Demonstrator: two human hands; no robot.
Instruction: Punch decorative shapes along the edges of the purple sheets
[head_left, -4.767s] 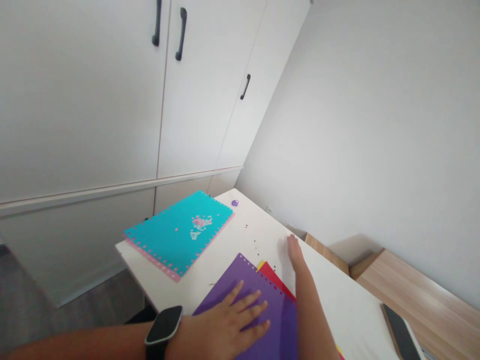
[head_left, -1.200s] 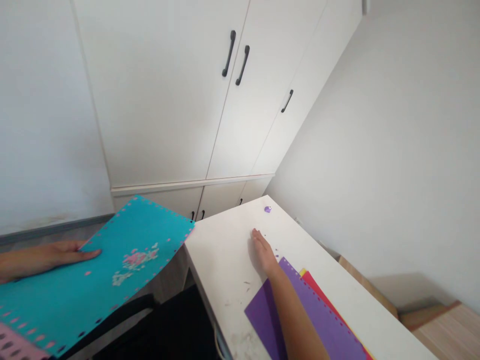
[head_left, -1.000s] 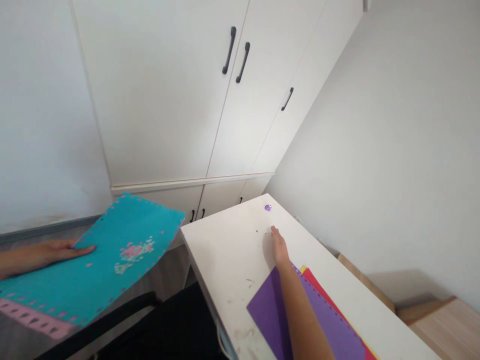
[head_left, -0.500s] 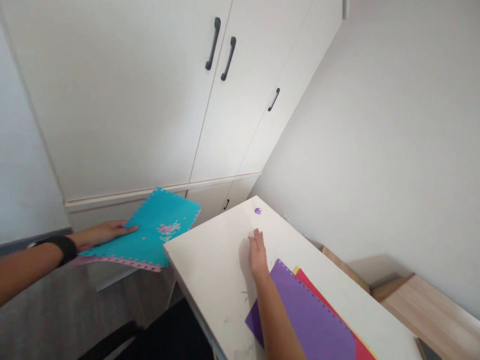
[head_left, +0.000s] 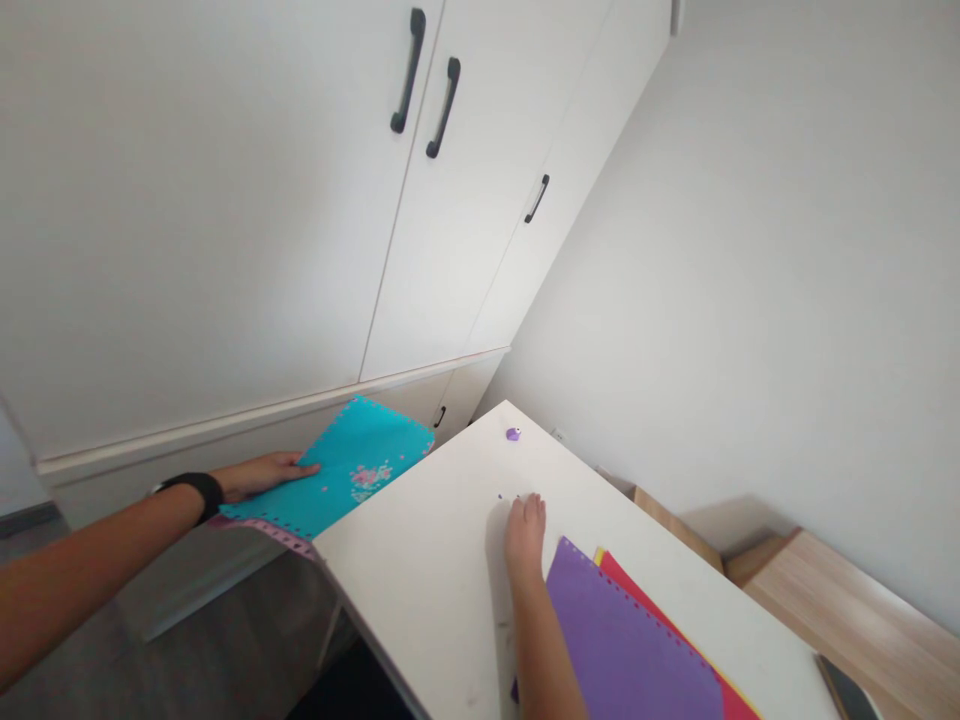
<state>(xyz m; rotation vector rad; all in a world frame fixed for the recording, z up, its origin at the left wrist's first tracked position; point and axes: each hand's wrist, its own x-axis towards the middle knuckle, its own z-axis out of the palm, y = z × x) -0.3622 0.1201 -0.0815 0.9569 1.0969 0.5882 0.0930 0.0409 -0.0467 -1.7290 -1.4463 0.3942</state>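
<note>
My left hand grips a turquoise sheet by its left side, thumb on top. Pink and white flowers are printed on it, and small holes run along its edges. A pink holed layer shows beneath it. The sheet hangs off the left side of the white table. On the tabletop, my right hand rests palm down with its fingers bent and close together; anything under them is hidden. Tiny dark bits lie by its fingertips. Beyond sits a small purple object with a white spot.
A purple holed sheet lies right of my right forearm, over red and yellow sheets. A phone-like dark object is at the lower right. White cupboards stand ahead, and a wooden surface is beyond the table's right edge.
My left hand and the turquoise sheet have come right, closer to the table. My right hand has drawn back slightly, its fingers more bent. The view has shifted a little.
</note>
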